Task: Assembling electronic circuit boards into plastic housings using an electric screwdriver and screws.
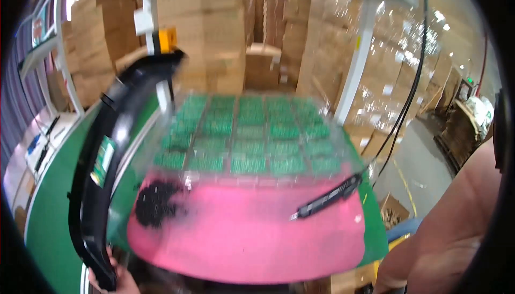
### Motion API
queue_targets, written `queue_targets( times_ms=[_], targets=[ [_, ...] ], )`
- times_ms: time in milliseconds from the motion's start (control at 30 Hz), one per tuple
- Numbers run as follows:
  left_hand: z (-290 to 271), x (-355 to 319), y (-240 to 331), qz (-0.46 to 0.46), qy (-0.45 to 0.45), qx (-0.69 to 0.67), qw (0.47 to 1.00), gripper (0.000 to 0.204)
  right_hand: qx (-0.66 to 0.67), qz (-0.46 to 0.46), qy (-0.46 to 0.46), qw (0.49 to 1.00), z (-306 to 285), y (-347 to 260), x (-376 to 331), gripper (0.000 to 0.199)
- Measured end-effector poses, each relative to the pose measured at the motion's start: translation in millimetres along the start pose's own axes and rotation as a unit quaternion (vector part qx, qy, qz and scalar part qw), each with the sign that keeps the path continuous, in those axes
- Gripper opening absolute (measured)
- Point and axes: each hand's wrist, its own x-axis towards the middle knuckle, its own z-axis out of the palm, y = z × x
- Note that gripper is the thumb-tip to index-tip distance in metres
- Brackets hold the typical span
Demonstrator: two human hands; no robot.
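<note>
My left hand (120,280) is closed around the lower end of a long, curved black plastic housing (88,208), which stands nearly upright over the left of the bench. A small green board (104,161) shows in the housing's middle. Close to the camera at the lower right is my right hand (429,256), blurred, its fingers cut off or hidden. On the pink mat (252,240) lies a heap of small black parts (156,203). An electric screwdriver (328,196) with a cable rests at the mat's right side. Behind the mat, a clear tray holds several green circuit boards (249,133).
A green bench top (51,187) extends to the left, with white frame posts (357,63) rising at its back. Stacks of cardboard boxes (214,42) stand behind. Black cables (413,95) hang at the right. An open carton (394,211) sits below the bench's right edge.
</note>
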Motion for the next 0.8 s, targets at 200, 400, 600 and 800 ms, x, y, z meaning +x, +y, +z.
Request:
queue_targets(
  times_ms=[200,400,600,800],
  targets=[
    [68,61,-29,0.049,0.039,0.01,0.998,0.069,-0.017,0.109,-0.057,0.992,7,-13,-5,0.073],
    [40,81,-2,0.141,0.029,0.06,0.988,0.063,-0.026,0.126,-0.096,0.987,63,-65,15,0.071],
    [-62,140,51,0.011,-0.013,-0.111,0.994,0.071,-0.149,0.534,0.052,0.83,-43,-34,-118,0.038],
    [-15,169,33,-0.154,-0.021,-0.022,0.988,0.067,-0.664,0.432,-0.141,0.594,-254,-41,-351,0.055]
  ],
)
